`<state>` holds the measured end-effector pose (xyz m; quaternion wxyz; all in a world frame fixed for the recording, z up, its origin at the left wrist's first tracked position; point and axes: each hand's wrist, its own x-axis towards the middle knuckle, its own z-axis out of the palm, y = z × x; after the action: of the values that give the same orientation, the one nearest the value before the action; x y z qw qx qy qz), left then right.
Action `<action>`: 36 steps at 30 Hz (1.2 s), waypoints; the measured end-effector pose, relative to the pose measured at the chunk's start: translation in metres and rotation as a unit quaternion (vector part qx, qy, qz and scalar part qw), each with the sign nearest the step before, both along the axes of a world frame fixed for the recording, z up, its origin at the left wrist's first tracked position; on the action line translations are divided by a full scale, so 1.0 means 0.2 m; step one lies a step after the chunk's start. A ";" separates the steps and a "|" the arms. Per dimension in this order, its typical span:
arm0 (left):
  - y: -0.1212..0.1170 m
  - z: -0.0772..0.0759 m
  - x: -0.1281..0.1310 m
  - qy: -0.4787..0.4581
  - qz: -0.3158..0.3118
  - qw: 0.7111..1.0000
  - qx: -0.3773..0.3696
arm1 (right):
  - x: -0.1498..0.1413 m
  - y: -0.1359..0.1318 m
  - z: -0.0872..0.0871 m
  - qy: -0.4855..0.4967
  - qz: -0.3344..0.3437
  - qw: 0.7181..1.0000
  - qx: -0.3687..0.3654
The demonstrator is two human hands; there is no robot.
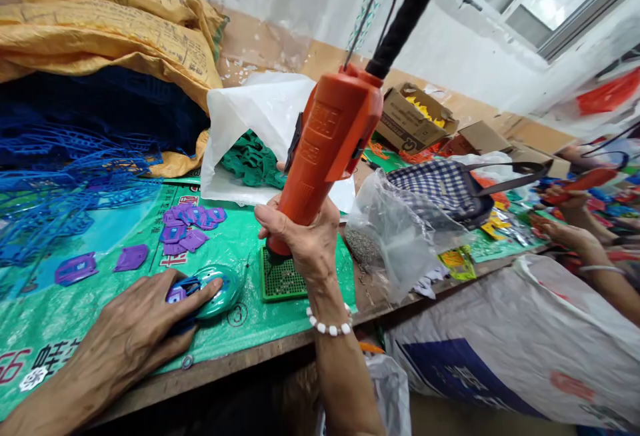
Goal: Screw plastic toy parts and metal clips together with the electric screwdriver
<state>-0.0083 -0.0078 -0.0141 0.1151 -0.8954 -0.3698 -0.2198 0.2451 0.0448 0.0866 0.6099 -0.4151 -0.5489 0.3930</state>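
Note:
My right hand (315,233), with a white bead bracelet at the wrist, is wrapped round the lower part of an orange electric screwdriver (320,143). The tool leans to the right, and its tip is down at a small green tray (285,279) of screws. My left hand (145,316) is closed on a teal plastic part (219,291) with blue and purple pieces at its left end, held on the green table cover. Part of this piece is hidden under my fingers. Several loose purple plastic pieces (187,226) lie beyond my left hand.
Blue plastic frames (75,189) spill from a yellow sack (115,23) at left. A white bag (270,99) holds green parts (253,159). To the right are a clear bag of screws (367,249), a checked bag (435,186) and a cardboard box (410,119). Another person's hands (570,229) work at far right.

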 end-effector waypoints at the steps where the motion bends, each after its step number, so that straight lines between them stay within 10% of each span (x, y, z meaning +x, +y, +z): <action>1: 0.00 0.00 0.00 0.002 0.002 1.000 -0.002 | 0.00 0.01 -0.01 0.005 -0.008 1.000 0.002; 36: -0.01 -0.03 -0.04 0.039 0.008 0.998 -0.049 | -0.02 0.04 -0.11 -0.013 0.000 1.000 -0.020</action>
<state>-0.0172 -0.0097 -0.0191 0.0870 -0.9050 -0.3821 -0.1654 0.2403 0.0525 0.0640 0.5942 -0.4324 -0.5488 0.3985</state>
